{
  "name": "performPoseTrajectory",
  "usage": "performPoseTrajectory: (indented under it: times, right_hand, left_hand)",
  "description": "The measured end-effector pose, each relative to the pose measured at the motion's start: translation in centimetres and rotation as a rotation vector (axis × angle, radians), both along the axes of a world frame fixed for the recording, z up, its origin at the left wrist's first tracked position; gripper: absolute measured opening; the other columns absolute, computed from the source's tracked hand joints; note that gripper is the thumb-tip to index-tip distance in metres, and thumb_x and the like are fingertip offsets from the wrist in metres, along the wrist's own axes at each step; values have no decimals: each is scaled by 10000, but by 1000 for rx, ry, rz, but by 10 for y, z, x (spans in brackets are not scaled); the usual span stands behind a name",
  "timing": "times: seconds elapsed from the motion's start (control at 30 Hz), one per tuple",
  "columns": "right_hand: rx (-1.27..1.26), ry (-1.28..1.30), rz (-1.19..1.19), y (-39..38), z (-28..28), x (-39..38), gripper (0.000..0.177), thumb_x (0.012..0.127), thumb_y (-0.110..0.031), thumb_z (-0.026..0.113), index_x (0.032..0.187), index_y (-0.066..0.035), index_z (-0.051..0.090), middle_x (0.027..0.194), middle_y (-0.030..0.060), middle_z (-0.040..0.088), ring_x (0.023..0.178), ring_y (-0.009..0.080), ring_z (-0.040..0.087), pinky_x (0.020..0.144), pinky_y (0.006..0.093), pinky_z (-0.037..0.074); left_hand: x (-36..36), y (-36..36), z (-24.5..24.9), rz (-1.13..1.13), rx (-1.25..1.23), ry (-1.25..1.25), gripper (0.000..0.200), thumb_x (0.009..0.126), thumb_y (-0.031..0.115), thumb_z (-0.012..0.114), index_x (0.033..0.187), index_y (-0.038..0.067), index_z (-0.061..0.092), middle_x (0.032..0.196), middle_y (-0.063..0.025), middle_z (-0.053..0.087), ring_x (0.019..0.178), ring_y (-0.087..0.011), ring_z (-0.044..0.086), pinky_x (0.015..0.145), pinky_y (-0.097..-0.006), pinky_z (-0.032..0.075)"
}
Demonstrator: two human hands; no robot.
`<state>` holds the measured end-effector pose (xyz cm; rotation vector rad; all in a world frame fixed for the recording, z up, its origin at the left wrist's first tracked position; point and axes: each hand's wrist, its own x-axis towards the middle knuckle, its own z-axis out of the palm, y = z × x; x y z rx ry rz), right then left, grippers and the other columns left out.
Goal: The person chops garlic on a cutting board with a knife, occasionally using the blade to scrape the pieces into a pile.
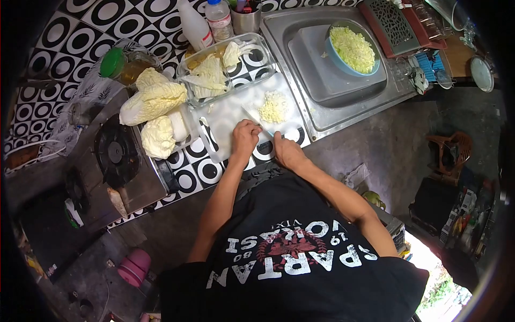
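Note:
My right hand [289, 152] is closed around the handle of a knife [266, 130], whose blade points up and left across a translucent cutting board [222, 121]. Close beside the blade, my left hand [245, 138] has its fingers curled together; anything inside them is hidden. A pile of finely chopped pale yellow vegetable [273, 107] lies on the board just beyond the knife. Behind the board, a clear glass dish [263, 72] contains loose cabbage leaves [209, 78].
Whole napa cabbages [153, 104] sit in a clear container on the left, by a gas stove [115, 153]. To the right, a blue bowl of shredded cabbage [351, 51] rests on the sink [316, 121]. Bottles [219, 21] stand at the back.

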<state>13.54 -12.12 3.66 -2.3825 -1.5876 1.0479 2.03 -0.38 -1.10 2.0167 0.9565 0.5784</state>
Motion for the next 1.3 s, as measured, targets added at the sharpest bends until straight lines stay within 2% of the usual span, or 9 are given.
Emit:
performPoseTrajectory:
  times: [0.03, 0.2, 0.27, 0.4, 0.5, 0.83, 1.0, 1.2, 1.3]
  right_hand:
    - [22, -20, 16, 0, -3, 0, 165, 835, -82, 444, 943, 31, 388, 724, 269, 603, 703, 423, 618, 625, 490, 507]
    - [95, -64, 39, 14, -18, -4, 163, 864, -101, 404, 964, 28, 397, 753, 270, 602, 697, 413, 617, 616, 481, 506]
    - [180, -51, -19, 23, -27, -9, 160, 851, -92, 433, 955, 24, 395, 723, 246, 591, 698, 423, 605, 620, 482, 495]
    - [131, -24, 21, 30, -10, 2, 241, 825, -118, 498, 979, 36, 393, 742, 244, 600, 721, 420, 607, 627, 478, 497]
    - [-46, 40, 31, 27, 6, 7, 430, 738, -127, 650, 1029, 60, 394, 820, 261, 617, 821, 407, 620, 720, 451, 509]
    - [-56, 3, 20, 18, 20, 0, 439, 721, -127, 687, 1006, 45, 400, 823, 269, 615, 807, 416, 619, 704, 457, 507]
    - [46, -54, 26, 26, -7, -2, 205, 854, -129, 466, 963, 35, 409, 794, 251, 624, 784, 396, 627, 682, 469, 506]
    - [120, -41, 62, 37, -10, 0, 243, 783, -89, 516, 960, 36, 405, 728, 251, 605, 703, 407, 610, 621, 473, 493]
    - [47, -29, 94, 33, 5, 1, 210, 843, -111, 453, 976, 48, 421, 761, 243, 622, 735, 393, 626, 651, 468, 504]
  left_hand:
    - [0, -1, 0, -7, -11, 9, 80, 692, 16, 632, 750, 30, 686, 785, -119, 600, 767, -300, 580, 701, -379, 469]
    - [0, -2, -2, -7, 14, 7, 78, 680, 13, 630, 736, 28, 682, 777, -120, 599, 743, -296, 582, 681, -372, 471]
    - [-2, -2, -4, -19, 57, 3, 73, 671, 12, 646, 734, 21, 683, 769, -121, 603, 712, -293, 587, 650, -364, 473]
    - [-5, -4, 1, -49, 140, 29, 92, 706, 53, 653, 785, 34, 697, 814, -108, 603, 806, -281, 573, 724, -379, 461]
    - [-8, -1, 9, -54, 101, 82, 179, 734, 71, 642, 900, 51, 705, 839, -100, 594, 802, -278, 550, 735, -367, 467]
    - [-7, 13, -3, -48, 85, 34, 125, 708, 63, 665, 824, 54, 711, 858, -106, 624, 808, -295, 570, 727, -374, 471]
    - [-7, 12, -2, -42, 102, -1, 96, 699, 41, 658, 783, 46, 705, 839, -106, 629, 796, -295, 575, 718, -369, 473]
    - [-9, 10, 0, -94, 106, -2, 95, 678, 30, 670, 766, 45, 704, 822, -110, 638, 789, -292, 578, 713, -364, 474]
    - [-10, 7, 2, -45, 75, -9, 94, 677, 38, 678, 766, 49, 706, 835, -110, 643, 801, -289, 575, 725, -365, 473]
